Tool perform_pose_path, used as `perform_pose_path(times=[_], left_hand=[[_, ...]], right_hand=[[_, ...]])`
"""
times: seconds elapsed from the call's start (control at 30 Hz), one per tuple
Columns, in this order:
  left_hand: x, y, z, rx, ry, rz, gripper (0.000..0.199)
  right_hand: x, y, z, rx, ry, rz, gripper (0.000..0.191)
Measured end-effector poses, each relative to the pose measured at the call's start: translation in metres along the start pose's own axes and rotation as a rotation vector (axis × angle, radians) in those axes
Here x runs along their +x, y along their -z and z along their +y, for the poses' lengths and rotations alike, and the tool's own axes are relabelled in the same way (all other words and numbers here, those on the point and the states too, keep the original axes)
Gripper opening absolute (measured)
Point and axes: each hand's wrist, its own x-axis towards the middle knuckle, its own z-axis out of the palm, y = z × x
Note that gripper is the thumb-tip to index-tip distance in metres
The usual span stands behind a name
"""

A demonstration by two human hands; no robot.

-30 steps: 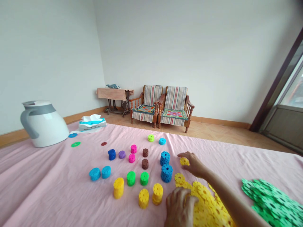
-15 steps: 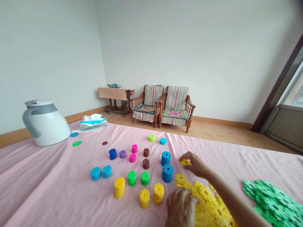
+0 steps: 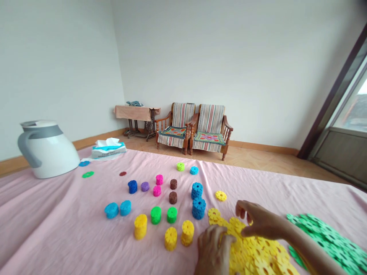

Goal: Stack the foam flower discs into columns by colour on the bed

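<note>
My right hand [image 3: 258, 219] hovers over the far part of a heap of yellow snowflake discs [image 3: 258, 252], its thumb and fingers apart with nothing between them. Beyond it, a small yellow snowflake disc stack [image 3: 220, 196] lies by itself on the cloth. At the heap's left edge rests my left hand [image 3: 214, 250], fingers bent but spread from the thumb; its underside is hidden. Left of that hand stand yellow stacks [image 3: 187, 233]. Blue stacks [image 3: 198, 208], green stacks [image 3: 156, 215] and brown stacks [image 3: 173, 198] stand farther off.
A heap of green discs [image 3: 329, 240] lies at the right on the pink cloth [image 3: 71, 221]. Light blue stacks [image 3: 111, 210] and pink stacks [image 3: 157, 191] stand leftward. A white jug [image 3: 54, 152] and a tissue box [image 3: 109, 149] occupy the far left. Two chairs [image 3: 208, 130] stand beyond.
My right hand has let go of the yellow discs, leaving them on the cloth, and has drawn back toward me over the heap. My left hand stays at the heap's edge. The view has shifted slightly.
</note>
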Motion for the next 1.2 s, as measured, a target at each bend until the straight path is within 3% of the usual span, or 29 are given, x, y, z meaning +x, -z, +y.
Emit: perform_pose_path(times=[0.3,0.53,0.67,0.77,0.97,1.2], left_hand=[[-0.001,0.001,-0.002,0.011,-0.026,0.012,0.042],[0.003,-0.008,-0.010,0.023,0.002,-0.035,0.040],[0.003,-0.014,-0.014,0.034,0.002,-0.013,0.042],[0.002,-0.017,-0.016,0.054,-0.004,0.027,0.042],[0.002,-0.016,-0.015,0.078,-0.023,0.029,0.041],[0.002,-0.013,-0.012,0.060,-0.006,0.029,0.042]], right_hand=[[0.000,-0.007,0.002,0.104,-0.053,0.055,0.018],[0.011,0.013,0.011,0.540,0.079,-0.092,0.022],[0.042,0.006,0.011,0.817,-0.075,0.112,0.034],[0.067,-0.006,0.010,0.880,-0.202,0.262,0.034],[0.091,-0.021,0.011,0.854,-0.288,0.305,0.020],[0.099,-0.024,0.016,0.793,-0.353,0.348,0.019]])
